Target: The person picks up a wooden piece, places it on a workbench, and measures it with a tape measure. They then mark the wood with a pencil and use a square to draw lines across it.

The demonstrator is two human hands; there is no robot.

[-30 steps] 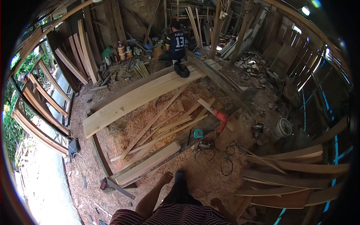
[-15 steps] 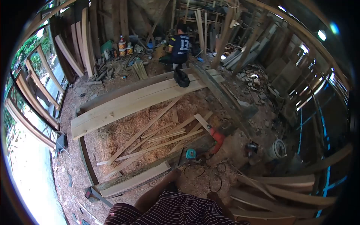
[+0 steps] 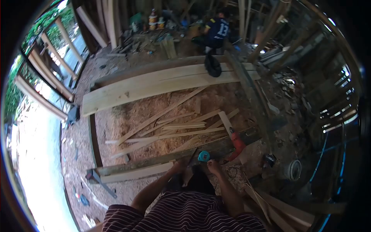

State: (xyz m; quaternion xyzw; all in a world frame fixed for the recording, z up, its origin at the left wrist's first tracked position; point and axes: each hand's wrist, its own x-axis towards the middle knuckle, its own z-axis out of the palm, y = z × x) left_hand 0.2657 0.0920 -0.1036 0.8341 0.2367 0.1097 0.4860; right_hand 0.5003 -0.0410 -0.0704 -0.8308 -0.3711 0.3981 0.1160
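My left hand is at the right end of a short pale board on the near beam; its fingers are too blurred to read. My right hand looks closed, just below and right of a teal tape measure; what it holds, if anything, is hidden. A thin dark tool lies left of the tape. Further right, a red power tool rests on the near beam, close to a pale wood piece.
Long planks span the far side of the frame, with a black object on top. Thin strips lie over wood shavings. A person crouches beyond. A metal square is at left, a white bucket at right.
The camera view has shifted, so the scene sits further right and higher. My right hand has risen from low in the view to beside the tape measure. The far person remains crouched.
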